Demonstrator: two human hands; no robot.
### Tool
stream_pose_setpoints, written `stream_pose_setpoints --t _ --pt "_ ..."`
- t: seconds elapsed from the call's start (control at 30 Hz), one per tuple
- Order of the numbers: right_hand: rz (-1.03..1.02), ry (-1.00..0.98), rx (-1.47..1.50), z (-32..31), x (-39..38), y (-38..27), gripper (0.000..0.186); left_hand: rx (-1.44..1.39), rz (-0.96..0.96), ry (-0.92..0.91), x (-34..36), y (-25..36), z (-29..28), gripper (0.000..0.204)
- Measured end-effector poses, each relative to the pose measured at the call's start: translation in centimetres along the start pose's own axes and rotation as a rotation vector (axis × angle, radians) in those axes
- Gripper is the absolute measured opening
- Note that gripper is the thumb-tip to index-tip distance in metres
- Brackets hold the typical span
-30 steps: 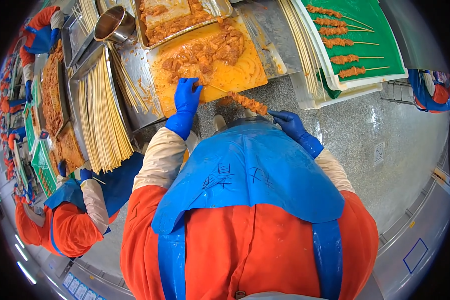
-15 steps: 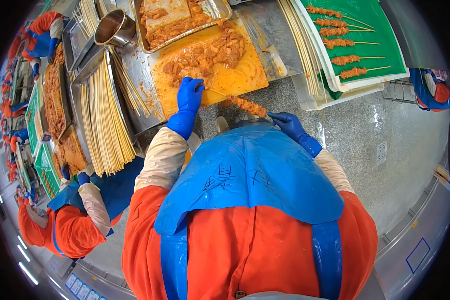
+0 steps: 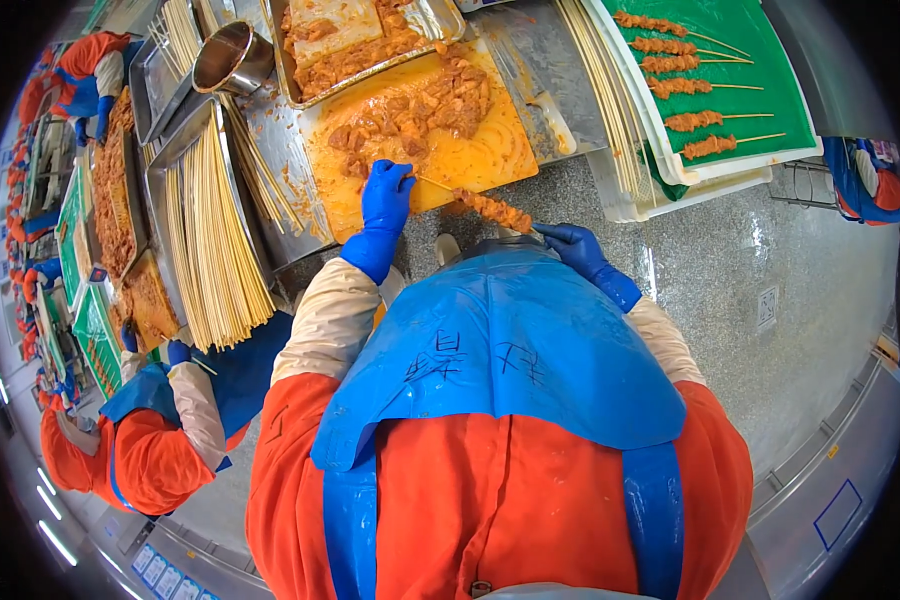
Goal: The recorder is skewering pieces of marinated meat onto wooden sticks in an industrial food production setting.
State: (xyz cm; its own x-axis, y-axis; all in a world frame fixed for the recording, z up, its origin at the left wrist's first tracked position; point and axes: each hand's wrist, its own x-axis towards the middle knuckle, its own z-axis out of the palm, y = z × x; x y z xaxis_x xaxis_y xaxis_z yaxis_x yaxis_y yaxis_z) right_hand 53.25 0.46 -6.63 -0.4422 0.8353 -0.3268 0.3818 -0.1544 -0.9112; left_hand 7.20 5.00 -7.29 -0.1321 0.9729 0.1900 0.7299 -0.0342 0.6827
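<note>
My left hand (image 3: 390, 195), in a blue glove, is closed at the bare wooden end of a skewer (image 3: 436, 183); its fingertips are partly hidden. Chunks of orange-red meat (image 3: 498, 212) cover the skewer's other part, beside my right hand (image 3: 580, 247), which grips that end. The skewer slants across the near edge of a yellow cutting board (image 3: 515, 145). A pile of marinated meat (image 3: 425, 112) lies on the board, just beyond my left hand.
At left are a metal tray of bare skewers (image 3: 208, 225), a steel pot (image 3: 232, 62) and co-workers (image 3: 150, 450). A meat tray (image 3: 305, 85) sits behind the board. At right, several loaded skewers (image 3: 685, 120) lie on a green sheet (image 3: 760, 70) in a white tray.
My left hand has shifted slightly right and down, still at the skewer's end. The right hand and skewer have barely moved. The surroundings have shifted slightly in view.
</note>
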Motion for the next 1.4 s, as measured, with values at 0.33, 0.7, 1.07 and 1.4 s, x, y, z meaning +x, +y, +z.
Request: stream_pose_setpoints --t 0.33,0.7,1.07,1.4 --pt "0.102 -0.028 0.03 -0.9 -1.0 0.5 0.038 0.026 0.055 0.018 0.0 -1.2 0.2 0.023" --pt "0.001 -0.044 -0.08 -1.5 -1.4 0.8 0.041 0.026 0.042 0.002 0.2 -1.3 0.0 0.022" --pt "0.027 -0.015 -0.01 0.0 -0.4 1.3 0.042 -0.098 0.152 -0.069 2.2 -0.3 -1.1 0.027" --pt "0.035 0.001 0.021 0.5 -0.2 2.8 0.039 -0.068 0.092 -0.136 1.2 -1.1 0.0 0.022"
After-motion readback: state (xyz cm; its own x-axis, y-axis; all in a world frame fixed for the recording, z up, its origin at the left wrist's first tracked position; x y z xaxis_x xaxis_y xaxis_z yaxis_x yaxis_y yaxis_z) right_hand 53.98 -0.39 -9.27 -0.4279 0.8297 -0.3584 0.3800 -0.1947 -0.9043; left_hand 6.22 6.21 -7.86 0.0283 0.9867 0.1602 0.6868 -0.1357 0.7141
